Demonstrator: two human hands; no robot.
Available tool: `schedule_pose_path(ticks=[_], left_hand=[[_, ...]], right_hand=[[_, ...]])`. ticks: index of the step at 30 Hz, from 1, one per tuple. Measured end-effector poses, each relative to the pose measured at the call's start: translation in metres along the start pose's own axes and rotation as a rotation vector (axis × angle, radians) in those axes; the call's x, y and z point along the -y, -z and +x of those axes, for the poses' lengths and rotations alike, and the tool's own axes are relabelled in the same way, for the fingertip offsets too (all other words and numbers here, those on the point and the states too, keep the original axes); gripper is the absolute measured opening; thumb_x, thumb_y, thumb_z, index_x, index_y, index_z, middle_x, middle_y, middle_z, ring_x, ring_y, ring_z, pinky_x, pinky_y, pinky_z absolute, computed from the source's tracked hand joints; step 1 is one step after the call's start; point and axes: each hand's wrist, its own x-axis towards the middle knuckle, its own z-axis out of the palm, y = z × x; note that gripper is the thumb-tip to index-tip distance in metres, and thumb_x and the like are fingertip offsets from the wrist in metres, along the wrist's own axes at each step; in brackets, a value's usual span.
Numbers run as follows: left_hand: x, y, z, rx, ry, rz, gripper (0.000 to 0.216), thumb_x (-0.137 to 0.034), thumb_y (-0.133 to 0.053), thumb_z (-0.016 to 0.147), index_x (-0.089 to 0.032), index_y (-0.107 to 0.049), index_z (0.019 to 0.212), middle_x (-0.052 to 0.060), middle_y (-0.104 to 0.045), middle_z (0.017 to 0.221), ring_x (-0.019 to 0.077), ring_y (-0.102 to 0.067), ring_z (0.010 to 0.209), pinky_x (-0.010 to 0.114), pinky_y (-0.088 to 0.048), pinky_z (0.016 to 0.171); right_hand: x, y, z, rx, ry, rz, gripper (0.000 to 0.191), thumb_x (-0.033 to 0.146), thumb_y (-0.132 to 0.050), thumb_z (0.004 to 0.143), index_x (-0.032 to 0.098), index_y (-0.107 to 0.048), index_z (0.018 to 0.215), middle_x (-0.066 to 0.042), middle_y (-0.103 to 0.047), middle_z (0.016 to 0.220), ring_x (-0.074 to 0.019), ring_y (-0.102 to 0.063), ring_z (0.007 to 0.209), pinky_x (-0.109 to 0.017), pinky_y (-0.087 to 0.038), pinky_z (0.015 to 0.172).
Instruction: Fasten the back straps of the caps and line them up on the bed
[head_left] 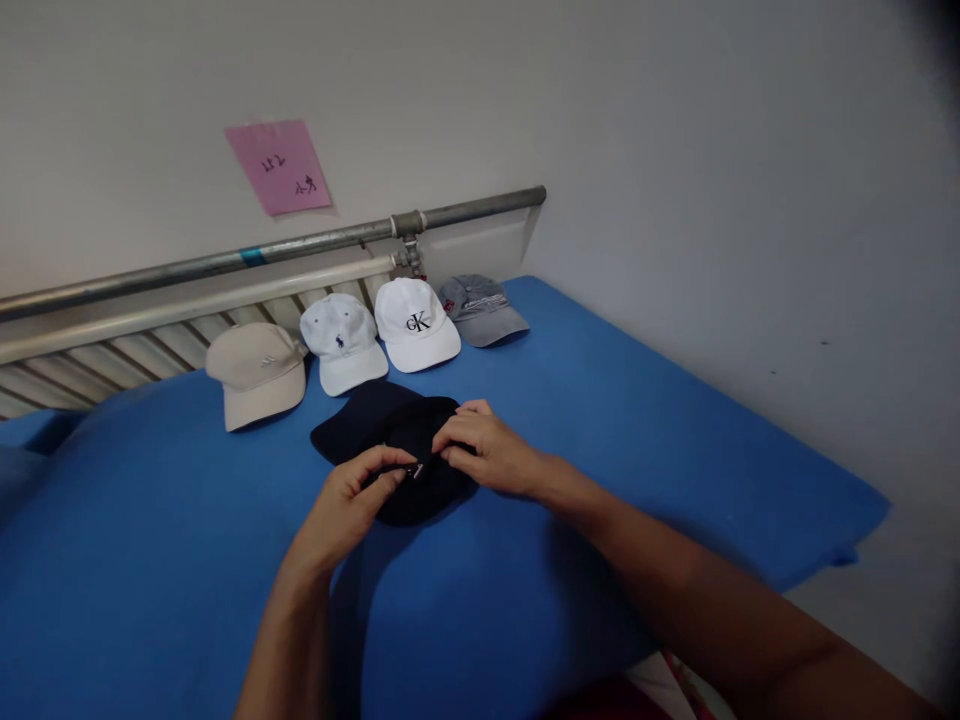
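Observation:
A dark navy cap (375, 425) lies on the blue sheet (600, 420) in front of me. My left hand (352, 495) pinches the cap's near part, where a small metal buckle shows by my fingertips. My right hand (487, 450) rests on the cap from the right, its fingers curled onto the fabric. Both hands hold the cap at its back strap.
Behind the dark cap stand a beige cap (259, 372), a white cap with a small logo (342, 342), a white cap with black letters (415, 322) and a grey cap (480, 308). A metal pipe (300, 248) and a pink note (279, 166) are on the wall.

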Motion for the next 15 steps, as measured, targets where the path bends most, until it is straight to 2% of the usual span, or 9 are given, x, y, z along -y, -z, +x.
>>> schedule_pose_path(ticks=[4,8,11,13,15], left_hand=[[0.0,0.002,-0.003,-0.008,-0.012,-0.029,0.02,-0.033,-0.058,0.083,-0.022,-0.067,0.098,0.001,-0.067,0.091,0.0151,-0.059,0.085,0.026,-0.043,0.075],[0.002,0.007,-0.002,-0.069,-0.039,-0.012,0.024,-0.037,-0.057,0.085,-0.022,-0.067,0.101,0.002,-0.068,0.093,0.017,-0.06,0.086,0.028,-0.045,0.077],[0.016,0.017,0.005,-0.328,-0.131,0.077,0.028,-0.032,-0.049,0.088,-0.022,-0.065,0.108,0.005,-0.067,0.107,0.0216,-0.059,0.102,0.036,-0.044,0.092],[0.034,0.027,0.012,-0.532,-0.191,0.252,0.032,-0.019,-0.045,0.086,-0.02,-0.065,0.111,0.007,-0.063,0.12,0.0246,-0.053,0.116,0.043,-0.037,0.103],[0.055,0.036,0.02,-0.624,-0.189,0.495,0.044,-0.003,-0.043,0.076,-0.019,-0.066,0.109,0.01,-0.06,0.126,0.028,-0.049,0.122,0.049,-0.032,0.106]], right_hand=[[-0.008,-0.001,0.002,-0.14,-0.134,-0.028,0.016,0.007,-0.051,0.077,0.019,-0.061,0.077,0.001,-0.066,0.076,-0.0136,-0.059,0.076,-0.037,-0.034,0.09],[-0.017,0.001,0.004,-0.324,-0.383,0.244,0.012,0.017,-0.048,0.077,0.02,-0.06,0.075,0.002,-0.061,0.068,-0.0137,-0.056,0.067,-0.029,-0.04,0.071],[-0.021,0.005,0.006,-0.457,-0.557,0.531,0.011,0.022,-0.048,0.071,0.02,-0.058,0.074,0.003,-0.06,0.066,-0.0144,-0.055,0.067,-0.027,-0.041,0.065],[-0.023,0.007,0.007,-0.531,-0.616,0.655,0.011,0.023,-0.049,0.068,0.02,-0.058,0.072,0.003,-0.06,0.064,-0.0147,-0.056,0.068,-0.028,-0.041,0.069],[-0.026,0.007,0.008,-0.579,-0.632,0.722,0.01,0.024,-0.051,0.066,0.02,-0.058,0.07,0.004,-0.061,0.062,-0.0145,-0.056,0.068,-0.028,-0.041,0.071]])
